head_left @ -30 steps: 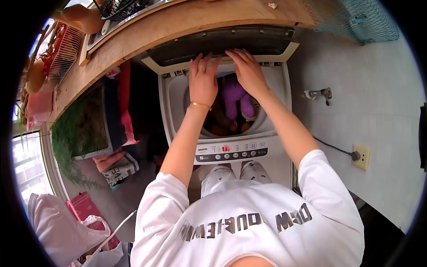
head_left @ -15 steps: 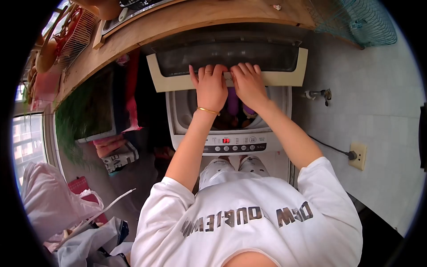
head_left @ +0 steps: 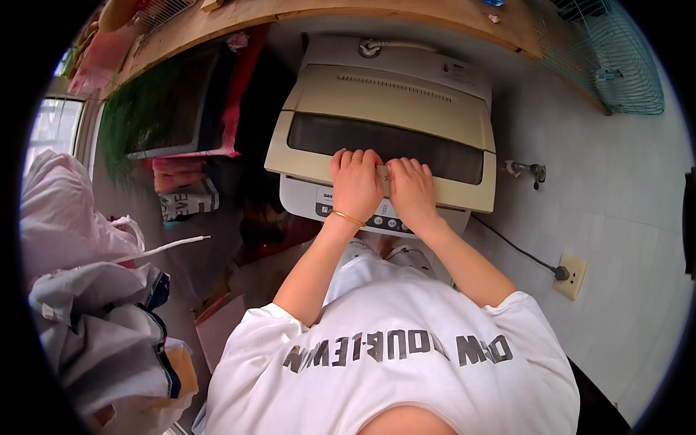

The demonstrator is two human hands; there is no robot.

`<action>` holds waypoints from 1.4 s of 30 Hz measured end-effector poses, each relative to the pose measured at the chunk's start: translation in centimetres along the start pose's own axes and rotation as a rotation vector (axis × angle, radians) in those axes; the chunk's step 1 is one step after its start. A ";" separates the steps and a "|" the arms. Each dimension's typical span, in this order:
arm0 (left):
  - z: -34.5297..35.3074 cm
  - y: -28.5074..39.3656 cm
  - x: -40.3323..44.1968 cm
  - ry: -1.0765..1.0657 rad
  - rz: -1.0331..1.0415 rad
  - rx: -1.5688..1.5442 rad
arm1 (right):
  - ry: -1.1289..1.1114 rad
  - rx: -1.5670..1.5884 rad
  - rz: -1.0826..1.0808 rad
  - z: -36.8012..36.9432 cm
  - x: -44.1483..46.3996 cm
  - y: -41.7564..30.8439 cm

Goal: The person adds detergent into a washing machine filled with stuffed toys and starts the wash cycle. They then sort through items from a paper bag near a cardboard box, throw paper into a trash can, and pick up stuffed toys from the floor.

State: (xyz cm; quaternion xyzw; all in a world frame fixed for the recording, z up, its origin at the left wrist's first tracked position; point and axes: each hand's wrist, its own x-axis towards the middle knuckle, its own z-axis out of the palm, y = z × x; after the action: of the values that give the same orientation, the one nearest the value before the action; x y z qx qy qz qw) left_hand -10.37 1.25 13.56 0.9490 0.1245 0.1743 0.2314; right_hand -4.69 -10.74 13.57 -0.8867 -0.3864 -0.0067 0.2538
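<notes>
The lid (head_left: 384, 105) is covering the washing machine (head_left: 297, 197), its front rim lying under both hands – the left hand (head_left: 357, 186) and right hand (head_left: 413, 190) are curling their fingers over it, side by side – though whether they are clamping it, I cannot tell

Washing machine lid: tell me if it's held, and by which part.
The left hand and right hand hold the washing machine lid near the middle of its front edge, fingers over the top; its underside is hidden.
</notes>
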 end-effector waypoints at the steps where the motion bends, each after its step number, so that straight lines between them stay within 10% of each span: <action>1: 0.8 -0.5 -0.4 -0.001 -0.008 -0.003 | -0.008 0.003 0.005 0.9 -0.4 0.3; 34: 7.2 -2.4 -6.8 0.178 -0.119 -0.440 | -0.054 -0.034 -0.080 11.2 -4.3 6.2; 42: 3.1 -2.3 -11.3 -0.090 -0.281 -0.676 | 0.106 0.148 0.016 9.8 -3.9 5.4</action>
State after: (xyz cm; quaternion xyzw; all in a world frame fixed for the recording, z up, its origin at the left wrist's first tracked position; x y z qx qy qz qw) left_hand -19.82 -1.55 6.79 0.7993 0.1787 0.1300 0.5588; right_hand -5.47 -12.03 1.83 -0.8670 -0.3648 -0.0230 0.3387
